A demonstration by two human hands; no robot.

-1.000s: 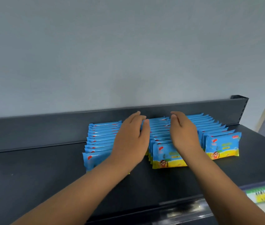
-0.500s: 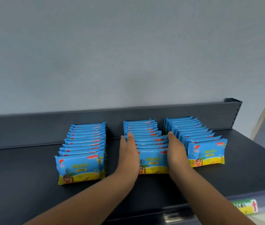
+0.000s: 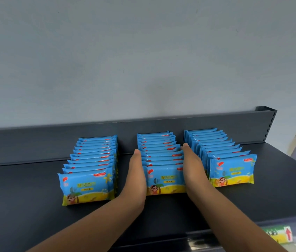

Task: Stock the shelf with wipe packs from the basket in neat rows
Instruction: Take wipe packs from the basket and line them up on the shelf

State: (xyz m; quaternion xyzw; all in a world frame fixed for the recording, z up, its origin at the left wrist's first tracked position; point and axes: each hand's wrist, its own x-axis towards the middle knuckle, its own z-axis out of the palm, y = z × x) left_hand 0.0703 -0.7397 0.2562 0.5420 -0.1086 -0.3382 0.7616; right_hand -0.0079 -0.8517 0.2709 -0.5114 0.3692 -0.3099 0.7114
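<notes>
Head camera is showing three rows of blue wipe packs standing on the dark shelf (image 3: 25, 197). A second ago both hands were lying over the tops of the packs near the back panel (image 3: 34, 142). Now they are flanking the middle row (image 3: 163, 177), the left hand (image 3: 138, 176) pressing its left side and the right hand (image 3: 191, 170) its right. Each grip is staying apart, fingers straight, clamping nothing. The left row (image 3: 91, 171) and right row (image 3: 229, 160) are standing clear of the middle one. This looks like squaring up rather than adding stock, so the task is probably nearing its end. No basket is showing.
</notes>
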